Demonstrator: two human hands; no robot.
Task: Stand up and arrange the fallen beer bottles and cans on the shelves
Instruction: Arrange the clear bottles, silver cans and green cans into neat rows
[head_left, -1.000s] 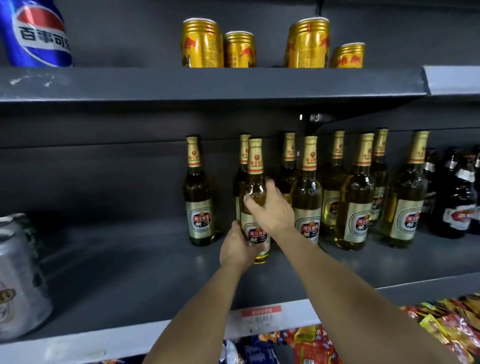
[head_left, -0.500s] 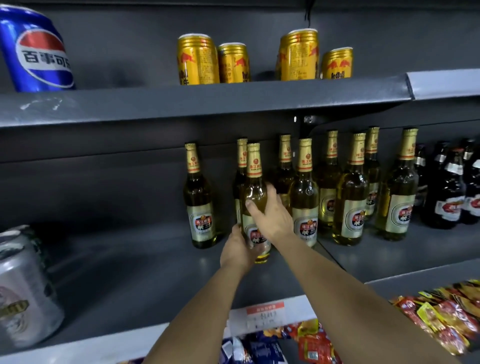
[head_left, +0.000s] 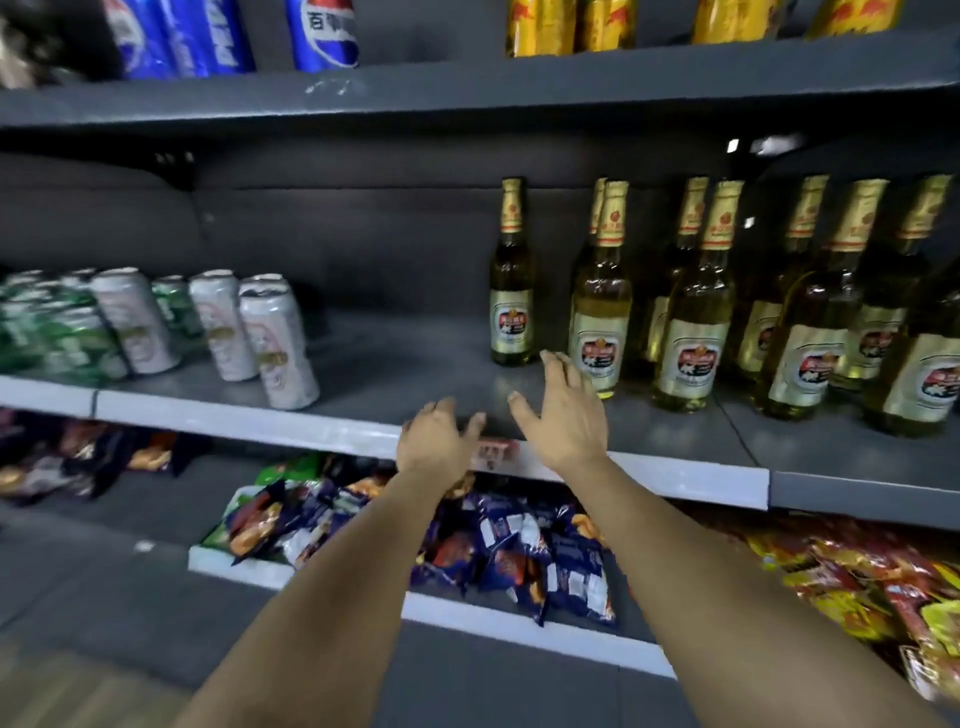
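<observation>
Several gold-capped beer bottles stand upright on the grey middle shelf (head_left: 405, 364). The front one (head_left: 602, 306) stands just past my right hand (head_left: 563, 415), which hovers open with fingers spread, holding nothing. A lone bottle (head_left: 511, 280) stands to its left. My left hand (head_left: 436, 441) is over the shelf's front edge, fingers loosely bent and empty. At the left of the same shelf stand white beer cans (head_left: 275, 343) and green cans (head_left: 62, 327), all upright.
The top shelf (head_left: 467, 85) carries blue Pepsi cans (head_left: 322, 34) and gold Red Bull cans (head_left: 571, 26). Below, snack bags (head_left: 498, 545) fill the lower shelf, with yellow-red packets (head_left: 857, 582) at the right. A red price tag (head_left: 496, 452) sits on the shelf edge.
Both hands have let go of the front beer bottle and pulled back toward the shelf edge. The view has swung left and down, bringing the beer cans and snack shelf into sight.
</observation>
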